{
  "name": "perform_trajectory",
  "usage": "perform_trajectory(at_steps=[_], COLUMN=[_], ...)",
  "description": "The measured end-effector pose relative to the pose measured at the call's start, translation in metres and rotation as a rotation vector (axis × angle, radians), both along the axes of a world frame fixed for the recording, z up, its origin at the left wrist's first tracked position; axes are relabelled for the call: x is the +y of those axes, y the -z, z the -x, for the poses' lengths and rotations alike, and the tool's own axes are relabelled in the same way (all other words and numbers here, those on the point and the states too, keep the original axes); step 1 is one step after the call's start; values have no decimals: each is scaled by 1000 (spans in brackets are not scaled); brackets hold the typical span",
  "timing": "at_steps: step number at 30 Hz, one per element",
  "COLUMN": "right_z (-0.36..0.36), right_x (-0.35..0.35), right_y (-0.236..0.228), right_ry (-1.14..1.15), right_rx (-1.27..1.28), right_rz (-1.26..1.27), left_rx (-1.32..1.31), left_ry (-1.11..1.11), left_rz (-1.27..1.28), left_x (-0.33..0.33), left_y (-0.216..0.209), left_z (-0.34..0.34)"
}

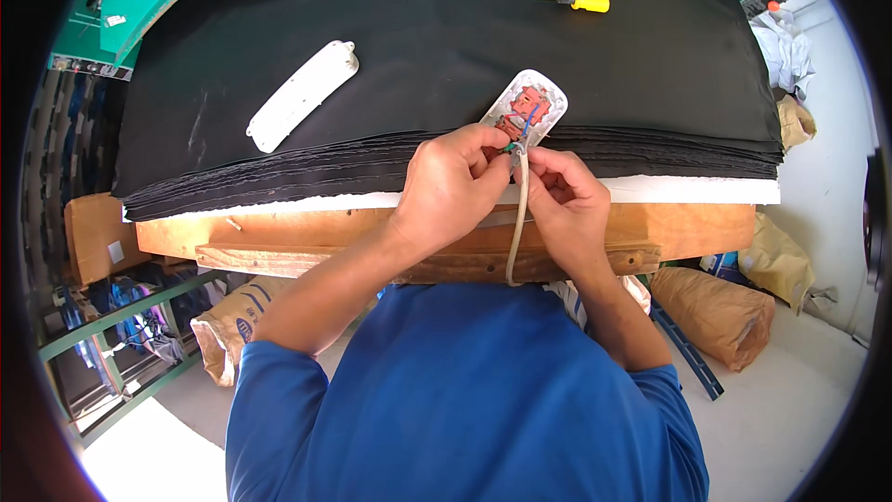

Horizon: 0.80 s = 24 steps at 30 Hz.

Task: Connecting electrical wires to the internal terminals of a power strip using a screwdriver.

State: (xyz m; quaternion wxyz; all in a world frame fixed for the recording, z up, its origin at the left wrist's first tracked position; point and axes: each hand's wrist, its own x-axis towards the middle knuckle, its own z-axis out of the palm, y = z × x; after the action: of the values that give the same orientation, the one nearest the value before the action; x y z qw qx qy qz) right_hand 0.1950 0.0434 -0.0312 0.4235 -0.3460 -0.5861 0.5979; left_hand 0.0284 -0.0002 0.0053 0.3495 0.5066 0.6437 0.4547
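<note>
Open white housing point(528, 106): red interior, coloured wires; above the front of stacked black sheets point(418, 28), long axis tilted toward one o'clock. Pale cable point(518, 223): from housing's lower end toward six o'clock. Left hand point(451, 181): between seven and eight o'clock of housing, fingers drawn in near its wires; exact grip cannot be told. Right hand point(569, 200): five o'clock, fingers curled beside cable; grip likewise unclear. White cover point(304, 97): nine o'clock. Yellow-handled screwdriver point(587, 1): one o'clock.
</note>
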Motion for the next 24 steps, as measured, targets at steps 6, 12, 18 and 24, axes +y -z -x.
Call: perform_trajectory(at_steps=[6,12,18,24], right_z=[-3,-6,5,-1], right_x=[0,4,5,4], right_y=[-3,-15,-18,-23], right_ry=[-43,-135,-28,-112], right_rx=[-12,150,80,25], right_rz=[-5,303,242,450], left_rx=[-157,-83,-15,258], left_ry=[19,-42,-40,-55], left_rz=[52,-43,-67,-124], left_x=[1,-2,-2,-2], left_y=[-2,8,5,-1], left_z=[3,-5,-6,-2])
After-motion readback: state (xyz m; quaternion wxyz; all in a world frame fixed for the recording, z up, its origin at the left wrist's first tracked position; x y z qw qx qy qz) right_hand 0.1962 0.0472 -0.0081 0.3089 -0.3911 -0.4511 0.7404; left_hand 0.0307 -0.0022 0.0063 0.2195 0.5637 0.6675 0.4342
